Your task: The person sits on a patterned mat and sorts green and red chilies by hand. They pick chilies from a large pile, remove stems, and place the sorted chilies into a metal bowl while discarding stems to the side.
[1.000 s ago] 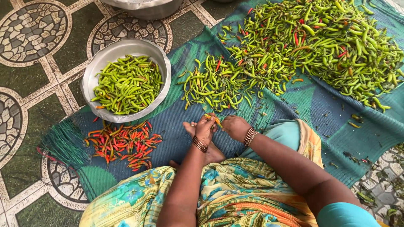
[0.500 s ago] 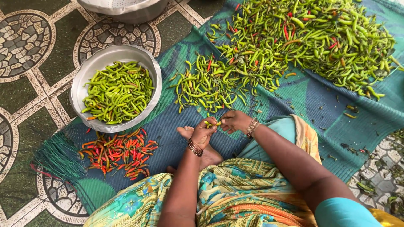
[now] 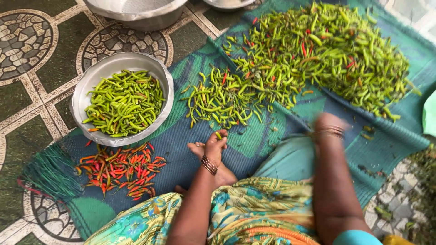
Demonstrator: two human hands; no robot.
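Green chilli (image 3: 219,134) pinched in the left hand (image 3: 215,146) above the mat (image 3: 181,149), right hand (image 3: 330,127) blurred, grip indeterminable, near the unsorted heap (image 3: 318,54): sorting stage, likely next placing it in the bowl (image 3: 81,88).

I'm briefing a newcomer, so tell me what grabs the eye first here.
First, the huge heap of green chillies on the woven mat, upper right. Next, the steel bowl of green chillies at left, with the small pile of red chillies just below it. At centre, the left hand pinches one green chilli; the right hand is blurred.
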